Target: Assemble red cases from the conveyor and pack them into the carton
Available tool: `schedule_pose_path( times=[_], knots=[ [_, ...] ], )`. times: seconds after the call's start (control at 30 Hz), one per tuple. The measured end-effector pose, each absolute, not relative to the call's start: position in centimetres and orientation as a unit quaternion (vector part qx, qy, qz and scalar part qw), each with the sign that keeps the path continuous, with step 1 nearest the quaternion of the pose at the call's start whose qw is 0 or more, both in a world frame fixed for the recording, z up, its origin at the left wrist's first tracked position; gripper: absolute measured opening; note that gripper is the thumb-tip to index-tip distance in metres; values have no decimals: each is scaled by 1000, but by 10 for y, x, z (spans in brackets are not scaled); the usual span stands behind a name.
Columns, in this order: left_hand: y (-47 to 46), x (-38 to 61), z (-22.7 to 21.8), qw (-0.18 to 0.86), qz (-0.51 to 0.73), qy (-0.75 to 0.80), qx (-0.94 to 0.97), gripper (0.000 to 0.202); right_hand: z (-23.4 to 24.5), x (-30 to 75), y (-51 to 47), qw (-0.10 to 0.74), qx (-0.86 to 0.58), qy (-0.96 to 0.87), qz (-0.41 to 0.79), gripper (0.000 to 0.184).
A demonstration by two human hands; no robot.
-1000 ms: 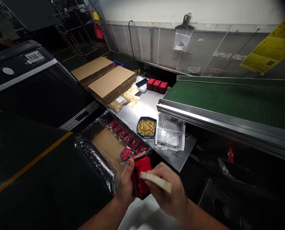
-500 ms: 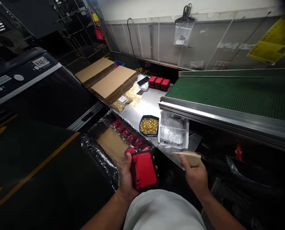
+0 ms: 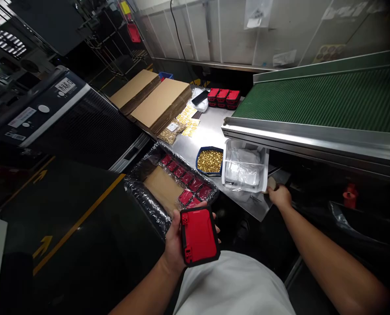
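Note:
My left hand (image 3: 173,245) is wrapped round a red case with a black rim (image 3: 200,236), held flat side up in front of my body. My right hand (image 3: 281,197) reaches out to the metal table (image 3: 211,124), just right of a white bin (image 3: 263,175) of clear plastic bags (image 3: 244,168). Its fingers are closed on a folded tan cloth (image 3: 271,183), mostly hidden by the bin and hand. A blue tray (image 3: 198,168) of small gold-coloured pieces (image 3: 210,161) stands left of the bin.
A box lined with black plastic (image 3: 141,199) holds several wrapped red cases (image 3: 186,177) and a cardboard sheet (image 3: 162,186). Cardboard stacks (image 3: 162,103), a bag of gold pieces (image 3: 171,131) and red cases (image 3: 223,96) lie farther back. A green conveyor (image 3: 322,98) borders the right.
My right hand has moved away to the right and forward with the tan cloth, to beside the white bin. My left hand keeps the red case in about the same place. The view has shifted.

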State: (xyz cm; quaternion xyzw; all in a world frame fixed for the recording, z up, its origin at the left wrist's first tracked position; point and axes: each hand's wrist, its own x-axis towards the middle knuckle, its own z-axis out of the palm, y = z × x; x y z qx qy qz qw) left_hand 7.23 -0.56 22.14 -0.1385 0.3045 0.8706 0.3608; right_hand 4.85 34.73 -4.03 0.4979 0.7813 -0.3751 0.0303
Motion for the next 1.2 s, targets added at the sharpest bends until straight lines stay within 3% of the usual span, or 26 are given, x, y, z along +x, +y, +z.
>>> schedule_pose_path(
  times=[0.23,0.5,0.67,0.83,0.97,1.2],
  knots=[
    [-3,76,220,351,875,299,-149,72,-54,48,353,53,478,802,-353,36],
    [-6,78,216,349,879,297,-136,72,-27,68,353,15,488,782,-387,35],
    [-10,74,216,343,838,414,-93,88,43,97,304,-23,462,744,-482,40],
    [-5,65,234,170,625,749,139,89,159,119,223,100,174,636,-745,50],
    [2,59,242,170,577,757,255,88,214,127,196,130,23,602,-788,65],
    [2,53,236,131,550,748,347,92,234,125,196,100,5,608,-788,77]
  ],
)
